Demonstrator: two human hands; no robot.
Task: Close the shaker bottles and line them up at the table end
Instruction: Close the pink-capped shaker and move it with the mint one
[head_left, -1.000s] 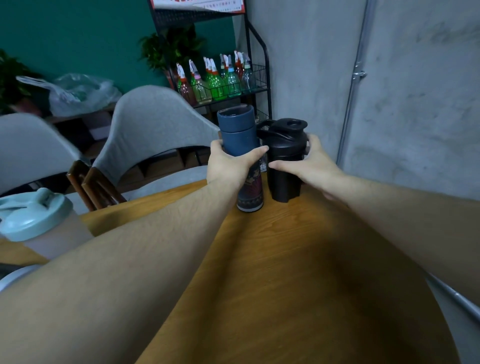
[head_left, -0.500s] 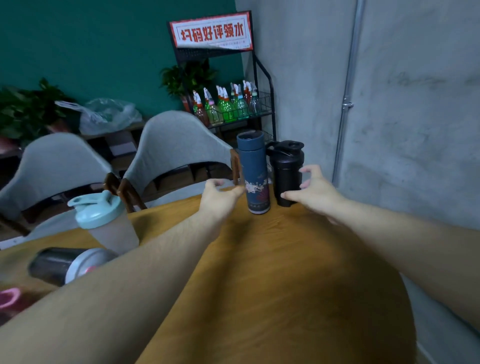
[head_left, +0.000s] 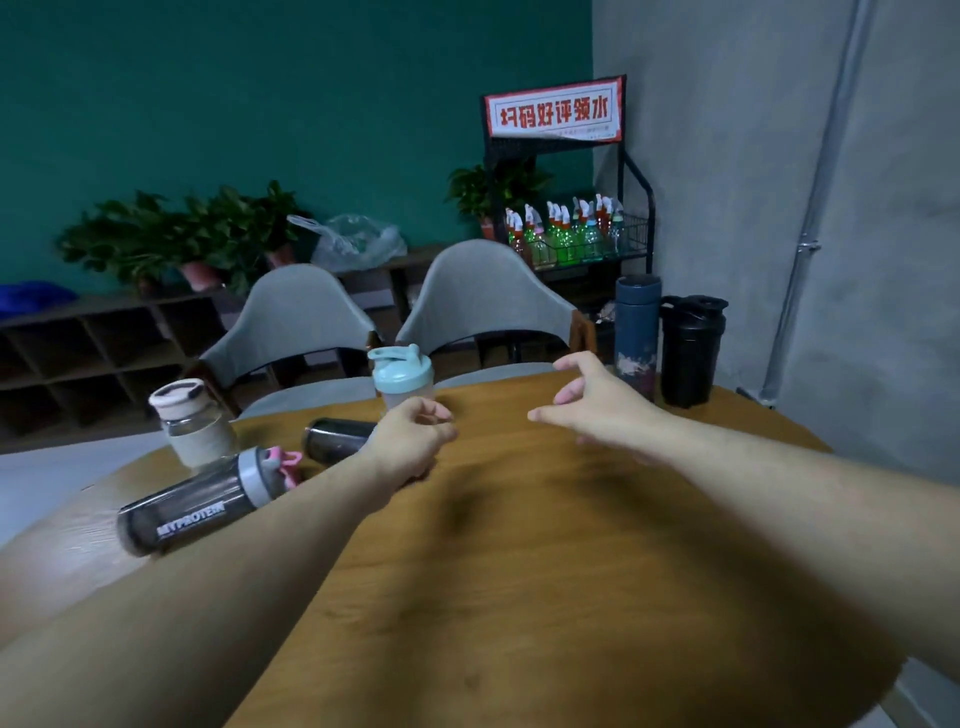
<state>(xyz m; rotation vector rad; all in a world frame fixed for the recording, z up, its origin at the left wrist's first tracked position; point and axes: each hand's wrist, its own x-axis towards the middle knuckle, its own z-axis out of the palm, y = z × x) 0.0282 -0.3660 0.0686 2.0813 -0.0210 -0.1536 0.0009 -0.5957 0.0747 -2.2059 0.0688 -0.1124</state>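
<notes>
A tall blue bottle (head_left: 636, 332) and a black shaker (head_left: 691, 351) stand side by side, lids on, at the far right end of the wooden table (head_left: 545, 545). My right hand (head_left: 597, 402) hovers empty just left of them, fingers spread. Over the table's middle my left hand (head_left: 415, 441) is loosely curled and holds nothing. Behind it stands a clear shaker with a mint lid (head_left: 402, 376). A dark bottle (head_left: 337, 440) lies on its side, partly hidden by my left wrist. A smoky shaker with a pink-grey lid (head_left: 202, 501) lies at the left, a glass bottle with a pale lid (head_left: 189, 423) upright beyond it.
Two grey chairs (head_left: 483, 301) stand behind the table's far edge. A black wire rack with several coloured drink bottles (head_left: 566, 234) stands by the grey wall at the back right. Low shelves with potted plants (head_left: 171, 234) run along the teal wall.
Both hands let go of the blue bottle and the black shaker and drew back toward me and to the left. The view swung left, bringing the other bottles into sight.
</notes>
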